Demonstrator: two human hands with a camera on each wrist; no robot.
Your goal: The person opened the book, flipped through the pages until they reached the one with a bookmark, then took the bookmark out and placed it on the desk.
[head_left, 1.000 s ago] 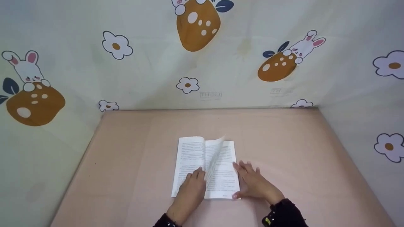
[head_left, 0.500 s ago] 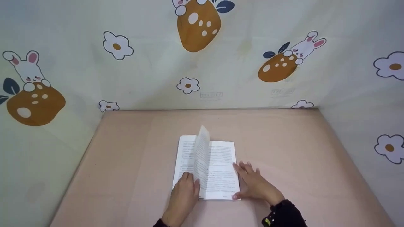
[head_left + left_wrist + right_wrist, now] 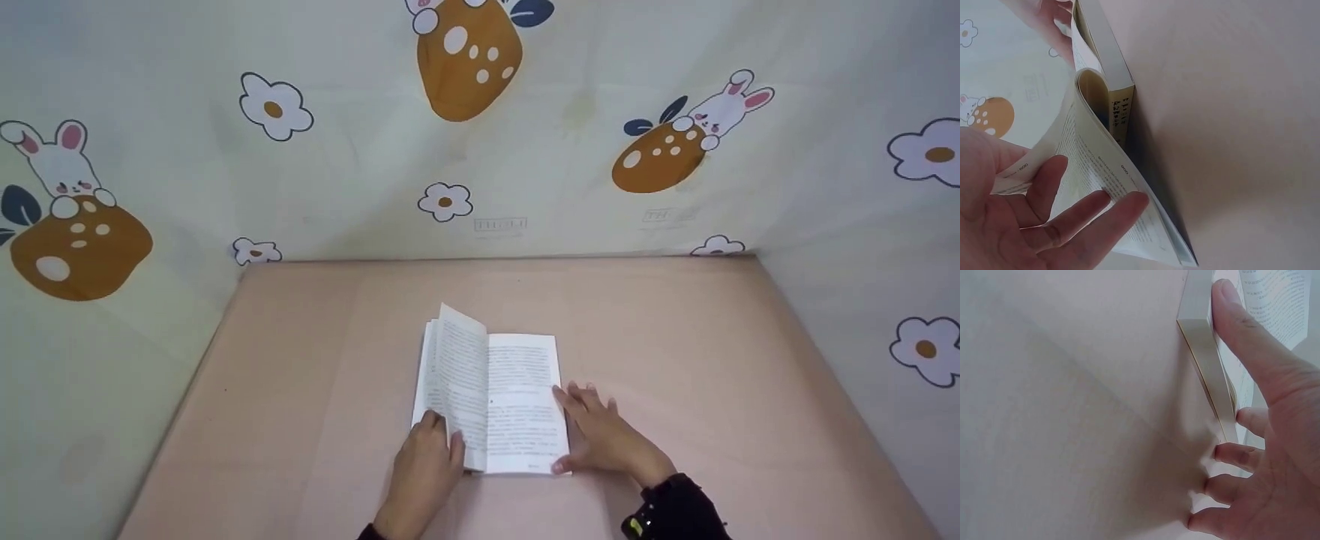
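An open paperback book (image 3: 529,405) of printed text lies on the table. My left hand (image 3: 426,465) is at its lower left and pinches a raised page (image 3: 463,367) near the bottom edge. In the left wrist view the page (image 3: 1064,126) curves up from the spine and passes between thumb and index finger, while other fingers lie along the pages below. My right hand (image 3: 607,435) rests spread at the book's right edge. Its thumb (image 3: 1252,337) presses on the lower right corner, and its index fingertip touches the page edge higher up; the other fingers reach down toward the table.
A pinkish-beige cloth covers the table (image 3: 315,360). Fabric walls with rabbits, brown fruit and flowers stand at the back (image 3: 360,165), left and right. Dark sleeves (image 3: 675,510) show at the wrists.
The page has swung from the right side over the spine to the left, leaning over the left pages. My left hand has moved left and slightly down with it. The right hand has stayed put.
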